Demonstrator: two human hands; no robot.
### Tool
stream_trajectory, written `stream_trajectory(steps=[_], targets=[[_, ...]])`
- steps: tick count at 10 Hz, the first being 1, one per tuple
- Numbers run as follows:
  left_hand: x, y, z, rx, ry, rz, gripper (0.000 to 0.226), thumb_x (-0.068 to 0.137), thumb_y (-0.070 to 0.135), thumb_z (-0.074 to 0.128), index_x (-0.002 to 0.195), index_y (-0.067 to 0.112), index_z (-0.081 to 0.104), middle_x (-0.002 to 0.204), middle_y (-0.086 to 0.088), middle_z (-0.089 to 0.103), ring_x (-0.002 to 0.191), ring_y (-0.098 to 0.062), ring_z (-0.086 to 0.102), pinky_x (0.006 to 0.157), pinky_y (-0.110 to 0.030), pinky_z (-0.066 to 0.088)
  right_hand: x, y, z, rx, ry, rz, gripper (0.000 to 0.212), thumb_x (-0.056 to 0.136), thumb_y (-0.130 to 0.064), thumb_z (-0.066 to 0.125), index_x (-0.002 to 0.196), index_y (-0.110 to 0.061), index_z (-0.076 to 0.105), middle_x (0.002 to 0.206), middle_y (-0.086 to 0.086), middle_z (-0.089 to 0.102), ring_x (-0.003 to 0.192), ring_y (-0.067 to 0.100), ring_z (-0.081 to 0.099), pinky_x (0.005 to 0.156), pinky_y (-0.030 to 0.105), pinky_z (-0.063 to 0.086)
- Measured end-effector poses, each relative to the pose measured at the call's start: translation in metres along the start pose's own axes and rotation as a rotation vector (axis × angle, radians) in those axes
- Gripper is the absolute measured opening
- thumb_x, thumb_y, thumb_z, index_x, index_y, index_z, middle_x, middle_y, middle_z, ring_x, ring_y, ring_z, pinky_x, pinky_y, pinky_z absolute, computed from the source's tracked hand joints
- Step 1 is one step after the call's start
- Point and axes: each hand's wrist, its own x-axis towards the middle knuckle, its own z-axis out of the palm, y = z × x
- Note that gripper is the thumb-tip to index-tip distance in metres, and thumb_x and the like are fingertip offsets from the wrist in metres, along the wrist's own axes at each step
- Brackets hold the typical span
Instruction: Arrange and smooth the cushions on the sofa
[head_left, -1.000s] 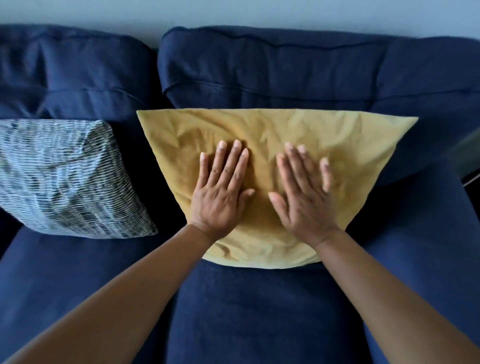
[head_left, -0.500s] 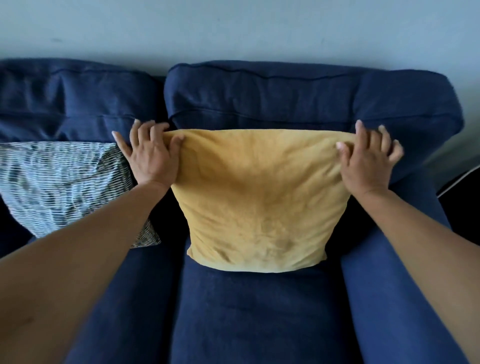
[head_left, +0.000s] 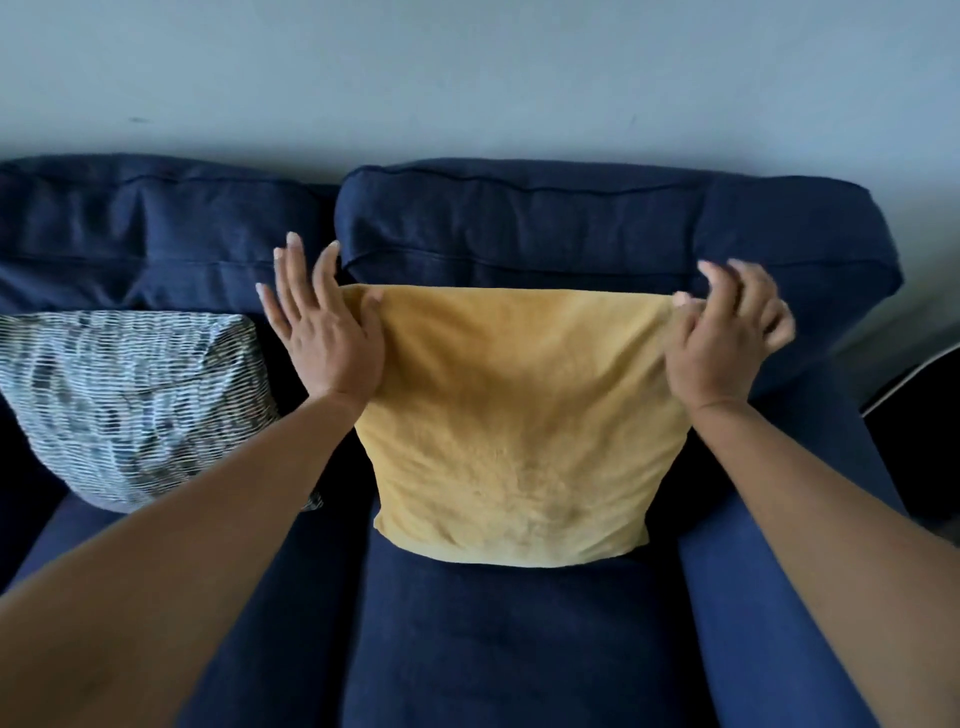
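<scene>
A mustard-yellow cushion (head_left: 519, 415) stands upright on the navy sofa seat (head_left: 493, 639), leaning on the right back cushion (head_left: 571, 228). My left hand (head_left: 327, 332) lies flat against its top left corner, fingers straight and spread, thumb on the top edge. My right hand (head_left: 722, 343) is at the top right corner, motion-blurred, with fingers loosely curled and apart and only the fingertips near the fabric. Neither hand closes around the cushion. To the left, a blue-and-white patterned cushion (head_left: 130, 400) leans on the left back cushion (head_left: 156, 228).
The sofa's right armrest (head_left: 753, 597) runs along under my right forearm. A pale wall (head_left: 467, 78) rises behind the sofa. Dark floor and a thin white edge (head_left: 914, 384) show at the far right.
My hands left the middle of the yellow cushion's face and went to its top corners. Over the last half second their fingers have opened and lifted. The cushion now stands narrower and more upright.
</scene>
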Motion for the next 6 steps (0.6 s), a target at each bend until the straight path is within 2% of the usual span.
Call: stream_trajectory(steps=[1,2,3,4,5,6], targets=[[-0.027,0.015,0.006,0.060,-0.078,0.458,0.067,0.104,0.047,0.037,0.159,0.011,0.025,0.167,-0.015,0.016,0.155,-0.035,0.012,0.125,-0.052,0.000,-0.019,-0.028,0.005,0.057,-0.150,-0.377,0.057,0.104,-0.043,0.035,0.155,-0.018,0.031,0.165,0.004,0.026,0.153,0.023,0.018,0.121,0.044,0.001],[-0.043,0.012,0.017,0.183,-0.280,0.634,0.072,0.104,0.055,0.021,0.160,0.010,0.021,0.168,-0.013,0.014,0.156,-0.032,0.007,0.125,-0.053,0.001,-0.040,-0.032,0.015,-0.122,-0.325,-0.628,0.062,0.106,-0.052,0.020,0.159,-0.021,0.023,0.168,0.003,0.016,0.155,0.021,0.013,0.122,0.046,0.000],[-0.031,-0.011,0.020,0.256,-0.347,0.448,0.076,0.102,0.059,0.017,0.161,0.011,0.013,0.169,-0.010,0.007,0.156,-0.030,0.000,0.125,-0.051,-0.005,-0.036,-0.004,0.016,-0.155,-0.449,-0.294,0.065,0.103,-0.055,0.012,0.160,-0.024,0.014,0.169,0.003,0.004,0.156,0.021,0.001,0.122,0.049,-0.003],[-0.019,-0.028,0.013,0.356,-0.399,0.362,0.078,0.101,0.064,0.008,0.162,0.015,0.008,0.170,-0.008,0.004,0.156,-0.028,-0.004,0.124,-0.049,-0.011,-0.032,0.024,0.009,-0.272,-0.522,-0.121,0.070,0.100,-0.059,-0.002,0.161,-0.024,0.002,0.169,0.005,-0.007,0.155,0.022,-0.010,0.123,0.051,-0.004],[-0.015,-0.026,-0.004,0.348,-0.403,0.376,0.077,0.100,0.065,0.009,0.162,0.018,0.008,0.170,-0.009,0.005,0.156,-0.029,-0.004,0.124,-0.053,-0.009,-0.034,0.028,-0.004,-0.260,-0.534,-0.170,0.070,0.101,-0.059,-0.001,0.161,-0.023,0.000,0.169,0.006,-0.009,0.154,0.021,-0.013,0.122,0.050,-0.007],[-0.020,-0.011,-0.025,0.286,-0.323,0.311,0.074,0.103,0.060,0.018,0.162,0.015,0.010,0.169,-0.011,0.006,0.156,-0.030,-0.003,0.124,-0.053,-0.008,-0.037,0.019,-0.015,-0.195,-0.491,-0.167,0.070,0.102,-0.059,0.003,0.161,-0.020,0.001,0.169,0.006,-0.008,0.155,0.022,-0.012,0.123,0.051,-0.006]])
